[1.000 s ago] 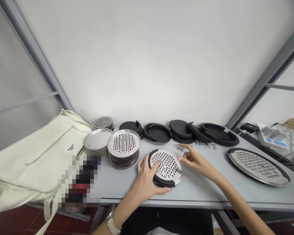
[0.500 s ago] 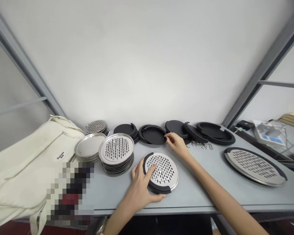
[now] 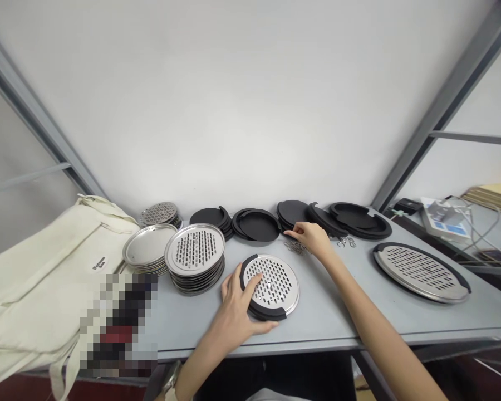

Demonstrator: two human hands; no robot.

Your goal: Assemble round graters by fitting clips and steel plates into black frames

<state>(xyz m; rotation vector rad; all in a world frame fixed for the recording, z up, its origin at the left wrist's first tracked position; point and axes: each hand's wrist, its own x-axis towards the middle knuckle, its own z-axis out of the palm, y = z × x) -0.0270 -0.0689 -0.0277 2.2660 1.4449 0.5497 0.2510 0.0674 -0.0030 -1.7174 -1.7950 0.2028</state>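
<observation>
My left hand [image 3: 236, 309] grips the left and front edge of a round slotted metal disc [image 3: 272, 281] with a black rim along part of its edge; the disc lies on the grey table. My right hand [image 3: 308, 236] is beyond the disc, over small metal rings and clips [image 3: 295, 247]. Its thumb and index finger are pinched together, and whatever they hold is too small to make out. Just left of those fingers is a round black tray [image 3: 259, 225]. To the left of the disc stands a stack of metal discs, a slotted one [image 3: 195, 249] on top.
A cream bag [image 3: 54, 278] lies at the left beside plain metal plates [image 3: 148, 245]. Black round parts [image 3: 209, 217] line the wall, with more at the right [image 3: 361, 220]. An oval slotted plate [image 3: 421, 272] lies at the right, below a box and cables [image 3: 445, 217].
My right hand has moved right, away from the black tray, over the small metal rings, uncovering more of them. My left hand keeps its grip on the disc. The view has shifted slightly.
</observation>
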